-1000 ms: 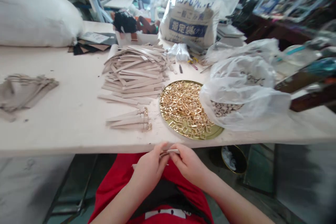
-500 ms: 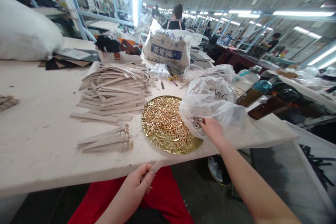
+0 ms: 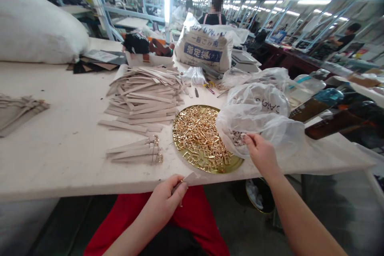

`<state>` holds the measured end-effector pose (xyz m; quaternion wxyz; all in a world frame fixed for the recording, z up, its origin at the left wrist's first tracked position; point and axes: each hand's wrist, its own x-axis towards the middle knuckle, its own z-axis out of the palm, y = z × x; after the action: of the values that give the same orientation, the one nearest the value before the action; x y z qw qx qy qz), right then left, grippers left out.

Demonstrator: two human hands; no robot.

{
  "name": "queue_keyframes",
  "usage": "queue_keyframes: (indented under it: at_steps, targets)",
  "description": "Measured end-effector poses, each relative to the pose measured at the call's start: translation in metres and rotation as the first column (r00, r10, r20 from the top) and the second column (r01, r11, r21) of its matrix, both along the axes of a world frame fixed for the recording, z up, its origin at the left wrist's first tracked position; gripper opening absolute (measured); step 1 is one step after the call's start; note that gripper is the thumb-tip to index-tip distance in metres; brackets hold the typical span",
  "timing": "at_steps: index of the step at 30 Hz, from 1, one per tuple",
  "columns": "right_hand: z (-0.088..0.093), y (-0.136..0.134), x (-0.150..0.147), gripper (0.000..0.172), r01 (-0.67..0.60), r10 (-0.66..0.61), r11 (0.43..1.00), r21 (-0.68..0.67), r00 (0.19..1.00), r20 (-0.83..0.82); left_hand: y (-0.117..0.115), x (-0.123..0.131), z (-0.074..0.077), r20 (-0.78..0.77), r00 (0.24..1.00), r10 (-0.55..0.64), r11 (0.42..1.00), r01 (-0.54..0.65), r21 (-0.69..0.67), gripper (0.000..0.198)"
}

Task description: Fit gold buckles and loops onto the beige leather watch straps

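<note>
1. Left hand (image 3: 169,196): grip clamped on a beige strip (image 3: 189,177) at the worktop's (image 3: 60,156) front edge. Free end sticks out past the fingertips, angled up-right.
2. Right hand (image 3: 264,157): thumb and fingers drawn together at the mouth of a clear plastic bag (image 3: 276,128), by small beige pieces (image 3: 236,137) inside. Can't tell if that grip has one.
3. Round gold tray (image 3: 238,165) between the hands, farther back, heaped with gold buckles (image 3: 199,132). Bag mouth overlaps its right rim.
4. Left of tray: big pile of loose strips (image 3: 147,96); nearer the edge, a few buckled strips (image 3: 135,154), gold ends toward tray.
</note>
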<state>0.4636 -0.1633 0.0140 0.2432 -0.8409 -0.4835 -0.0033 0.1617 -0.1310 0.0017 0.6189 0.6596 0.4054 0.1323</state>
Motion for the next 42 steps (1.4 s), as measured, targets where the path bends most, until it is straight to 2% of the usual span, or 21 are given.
queue_keyframes:
  at_steps: [1,2,3,5,7,9,12,14,15,16,20,22,24,29,31,33,38,42]
  targets:
    - [0.004,-0.003,-0.02,0.033,-0.079,0.092,0.995,0.063,0.968,-0.235,0.0,0.001,0.002,0.017,0.999,0.03,0.999,-0.03,-0.012,0.026]
    - [0.006,-0.006,-0.041,0.034,-0.175,0.193,0.981,0.083,0.863,-0.466,0.0,0.002,0.004,0.037,0.998,0.058,0.998,-0.057,-0.024,0.027]
    - [0.007,-0.009,-0.063,0.034,-0.27,0.266,0.958,0.097,0.71,-0.652,0.001,0.003,0.005,0.057,0.995,0.084,0.996,-0.082,-0.033,0.028]
    - [0.005,-0.011,-0.101,0.034,-0.397,0.301,0.909,0.131,0.403,-0.864,0.002,0.004,0.007,0.088,0.989,0.119,0.993,-0.116,-0.037,0.029]
    - [-0.001,-0.01,-0.128,0.032,-0.43,0.262,0.889,0.155,0.202,-0.944,0.003,0.002,0.006,0.078,0.99,0.114,0.993,-0.112,-0.03,0.029]
    - [-0.008,-0.008,-0.141,0.028,-0.406,0.204,0.902,0.147,0.1,-0.974,0.004,-0.003,0.004,0.033,0.996,0.087,0.996,-0.087,-0.008,0.027]
    - [-0.016,-0.007,-0.145,0.028,-0.386,0.121,0.916,0.106,0.015,-0.993,0.002,-0.012,-0.001,-0.057,0.996,0.068,0.996,-0.064,0.066,0.025]
    - [-0.018,-0.009,-0.144,0.031,-0.397,0.121,0.911,0.111,0.001,-0.993,0.001,-0.015,-0.005,-0.102,0.993,0.067,0.992,-0.056,0.111,0.024]
    - [-0.019,-0.011,-0.144,0.033,-0.409,0.139,0.905,0.113,0.034,-0.99,0.001,-0.015,-0.006,-0.115,0.992,0.059,0.992,-0.045,0.121,0.024]
    - [-0.019,-0.012,-0.145,0.036,-0.424,0.166,0.899,0.11,0.099,-0.981,0.001,-0.015,-0.008,-0.121,0.992,0.047,0.992,-0.032,0.123,0.024]
    - [-0.02,-0.016,-0.152,0.04,-0.471,0.333,0.877,0.093,0.458,-0.824,0.0,-0.013,-0.009,-0.092,0.995,0.023,0.996,-0.015,0.09,0.023]
    - [-0.021,-0.016,-0.156,0.038,-0.468,0.407,0.874,0.134,0.552,-0.728,-0.001,-0.013,-0.009,-0.066,0.996,0.061,0.996,-0.056,0.073,0.024]
    - [-0.022,-0.015,-0.16,0.036,-0.455,0.427,0.877,0.157,0.583,-0.692,-0.003,-0.013,-0.008,-0.039,0.994,0.099,0.994,-0.097,0.054,0.025]
    - [-0.029,-0.016,-0.169,0.031,-0.405,0.406,0.894,0.191,0.552,-0.728,-0.009,-0.012,-0.01,0.037,0.984,0.176,0.984,-0.175,-0.029,0.028]
    - [-0.033,-0.019,-0.172,0.027,-0.378,0.413,0.899,0.223,0.556,-0.721,-0.012,-0.011,-0.012,0.037,0.982,0.188,0.982,-0.187,-0.012,0.028]
    - [-0.038,-0.022,-0.174,0.024,-0.351,0.392,0.909,0.225,0.535,-0.748,-0.012,-0.011,-0.011,0.01,0.986,0.165,0.984,-0.165,0.061,0.029]
    - [-0.04,-0.022,-0.177,0.014,-0.248,0.275,0.948,0.198,0.334,-0.901,-0.007,-0.016,-0.006,-0.125,0.987,0.1,0.972,-0.07,0.224,0.026]
    - [-0.035,-0.022,-0.181,0.013,-0.208,0.255,0.956,0.207,0.24,-0.937,-0.007,-0.018,-0.006,-0.14,0.983,0.123,0.978,-0.096,0.186,0.018]
